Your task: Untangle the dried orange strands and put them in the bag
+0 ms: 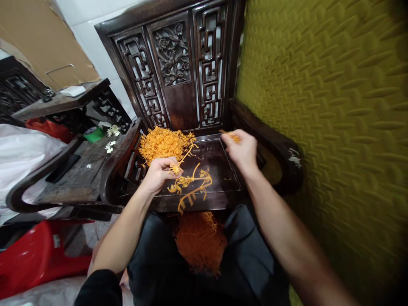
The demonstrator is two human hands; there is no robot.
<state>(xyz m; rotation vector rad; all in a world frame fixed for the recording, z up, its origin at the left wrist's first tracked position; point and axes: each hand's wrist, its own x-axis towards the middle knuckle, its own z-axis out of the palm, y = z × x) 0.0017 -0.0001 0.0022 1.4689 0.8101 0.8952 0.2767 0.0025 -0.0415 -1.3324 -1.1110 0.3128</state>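
Between its thumb and fingers, my left hand point(161, 173) pinches an orange branching plastic sprig point(188, 154) whose thin stem points up to the right. My right hand point(241, 148), well apart on the right, is closed round thin orange stem pieces point(235, 138), partly hidden by the fingers. Behind my left hand is a heaped pile of small orange plastic pieces point(165, 143) on the dark wooden chair seat point(219, 163). More loose orange sprigs point(202, 177) appear just right of my left hand, some blurred, near the seat's front edge.
Below the seat, between my knees, lies a mass of orange strands point(200, 242). A carved wooden chair back point(178, 63) rises behind. A yellow textured mat point(325, 85) stands on the right. To the left are another wooden chair point(72, 178), green tape point(94, 134) and a red plastic stool point(41, 255).
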